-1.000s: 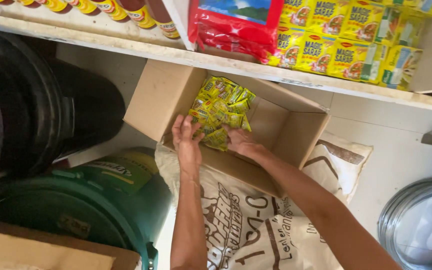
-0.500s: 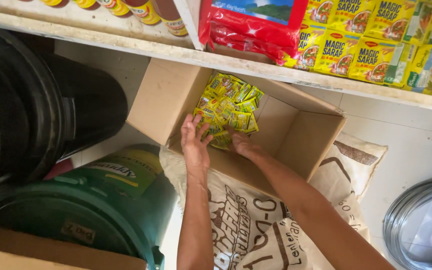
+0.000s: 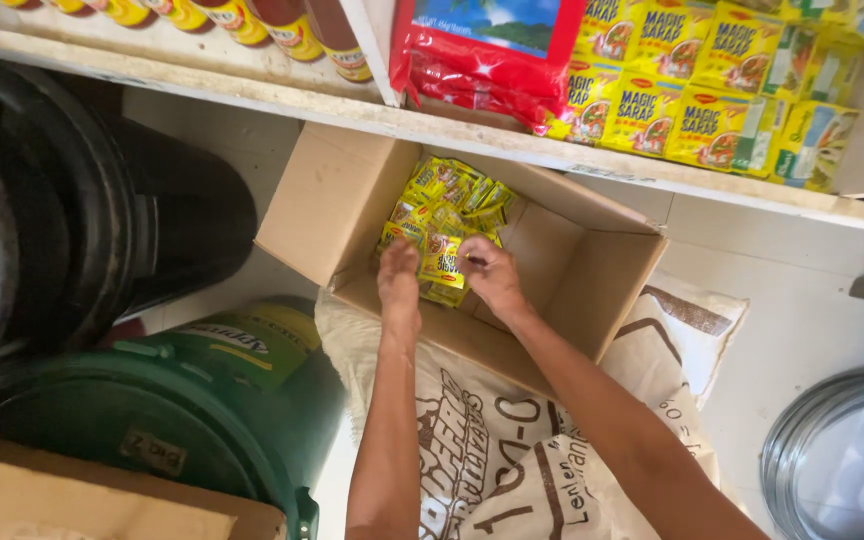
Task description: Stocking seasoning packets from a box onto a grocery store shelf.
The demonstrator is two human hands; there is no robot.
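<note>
Both hands in cardboard box [image 3: 562,270] | left hand [image 3: 399,275], right hand [image 3: 489,272] fingers curled, gripping yellow sachets [image 3: 442,262] | box on printed sack [image 3: 512,450]

Hands [image 3: 447,275] perhaps lower on sachets [image 3: 444,215].

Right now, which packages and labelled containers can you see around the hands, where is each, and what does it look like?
Small sachets: yellow-green pile inside the box, under both hands.
Cardboard box: brown, open, resting on the sack.
Sack: white, dark print, below the box.
Shelf packets: yellow rows, upper right.
Red bag: flat, blue picture panel, shelf centre.
Bottles: dark with yellow labels, shelf left.
Green bucket: round, lidded, lower left.
</note>
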